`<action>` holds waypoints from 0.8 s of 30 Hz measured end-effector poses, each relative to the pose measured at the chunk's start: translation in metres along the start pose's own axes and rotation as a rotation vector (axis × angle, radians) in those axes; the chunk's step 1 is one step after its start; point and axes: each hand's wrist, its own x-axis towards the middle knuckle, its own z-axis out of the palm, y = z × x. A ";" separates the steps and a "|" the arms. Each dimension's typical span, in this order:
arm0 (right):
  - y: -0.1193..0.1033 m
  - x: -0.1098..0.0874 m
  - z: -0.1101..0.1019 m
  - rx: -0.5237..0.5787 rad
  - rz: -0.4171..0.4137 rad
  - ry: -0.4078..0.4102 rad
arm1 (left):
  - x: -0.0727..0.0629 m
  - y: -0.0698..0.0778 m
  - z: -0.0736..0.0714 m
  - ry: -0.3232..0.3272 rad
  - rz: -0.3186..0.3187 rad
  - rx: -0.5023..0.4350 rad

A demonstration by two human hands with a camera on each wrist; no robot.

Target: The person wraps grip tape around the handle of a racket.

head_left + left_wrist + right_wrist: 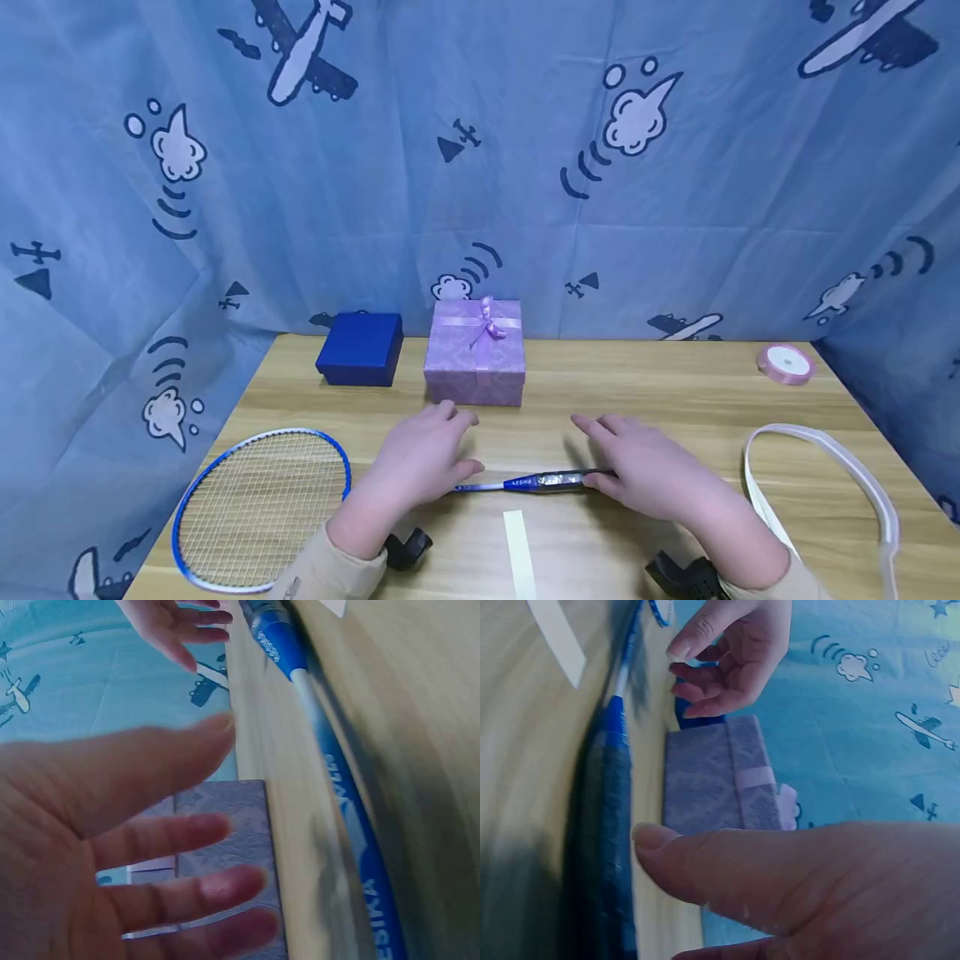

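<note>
A blue and white badminton racket [543,482] lies across the wooden table, its strung head at the left and its dark grip at the right. My left hand [422,454] hovers over the shaft with fingers spread and relaxed, holding nothing. Over the grip is my right hand [637,467], its thumb close to the handle and its fingers loosely extended. Between both hands, farther back, stands a purple gift box [475,385] with a ribbon bow. In the left wrist view the racket shaft [346,802] runs beside the open palm.
A dark blue box [360,350] sits left of the gift box. At the back right lies a pink ribbon roll [786,364]. A white looped strap [862,471] rests at the right, and a pale strip [519,554] lies at the front. A blue patterned curtain [525,167] hangs behind.
</note>
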 end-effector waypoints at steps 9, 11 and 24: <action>-0.008 0.009 0.020 -0.010 0.014 -0.131 | 0.001 -0.007 0.019 -0.232 0.059 -0.059; -0.010 0.010 0.024 -0.018 0.007 -0.122 | 0.001 -0.007 0.021 -0.244 0.066 -0.061; -0.012 0.016 0.036 -0.064 -0.017 -0.093 | 0.001 -0.005 0.022 -0.344 0.091 -0.022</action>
